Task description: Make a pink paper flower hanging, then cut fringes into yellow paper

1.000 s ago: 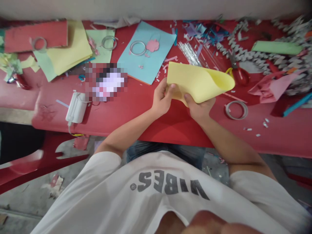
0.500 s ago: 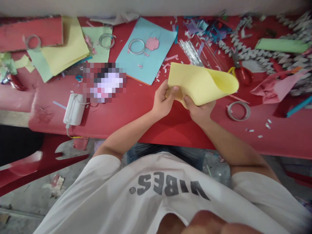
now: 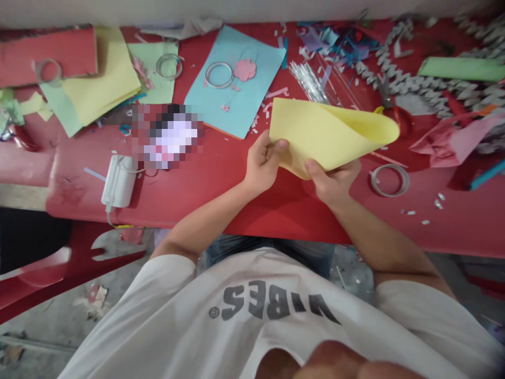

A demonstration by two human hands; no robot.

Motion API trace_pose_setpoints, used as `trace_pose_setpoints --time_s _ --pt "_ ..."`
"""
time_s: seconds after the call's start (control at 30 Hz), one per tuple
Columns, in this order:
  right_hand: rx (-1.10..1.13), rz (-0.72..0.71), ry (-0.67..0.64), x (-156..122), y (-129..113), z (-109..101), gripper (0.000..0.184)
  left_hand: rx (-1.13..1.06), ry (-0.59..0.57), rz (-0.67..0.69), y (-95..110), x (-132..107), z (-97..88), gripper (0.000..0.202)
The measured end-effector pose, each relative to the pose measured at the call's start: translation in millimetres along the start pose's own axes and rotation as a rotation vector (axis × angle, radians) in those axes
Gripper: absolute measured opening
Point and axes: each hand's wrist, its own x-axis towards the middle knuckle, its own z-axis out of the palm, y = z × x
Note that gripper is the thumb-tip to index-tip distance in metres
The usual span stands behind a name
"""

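One light blue paper sheet (image 3: 232, 84) lay on the red table (image 3: 79, 202), beyond and left of the left hand (image 3: 262, 164). That hand and the right hand (image 3: 333, 181), held apart, were both clamped on one curled pale yellow paper sheet (image 3: 331, 134), held between them. One thin grey ring (image 3: 389, 180) lay just right of the right hand, with red-handled scissors (image 3: 398, 120) beyond it.

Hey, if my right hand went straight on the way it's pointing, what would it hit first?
Your right hand is already on the yellow paper, so that comes first. Past it, probably the blue sheet, though depth is hard to judge.
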Motion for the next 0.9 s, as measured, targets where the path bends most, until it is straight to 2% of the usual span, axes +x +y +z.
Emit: trace_pose_setpoints --time_s 0.33,0.67,0.77,0.9 --pt "-0.044 0.007 0.049 -5 0 0 0.04 0.026 -0.032 0.058 8 -4 2.1 0.039" --pt "-0.037 -0.002 -0.012 -7 2 -1 0.036 0.048 -0.012 0.074 9 -6 3.0 0.033" --pt "0.017 -0.006 0.01 0 -1 -3 0.038 0.056 -0.019 0.032 12 -7 2.8 0.035" --pt "0.099 0.029 0.032 21 -5 -16 0.05 0.098 -0.04 -0.01 25 -6 0.5 0.038"
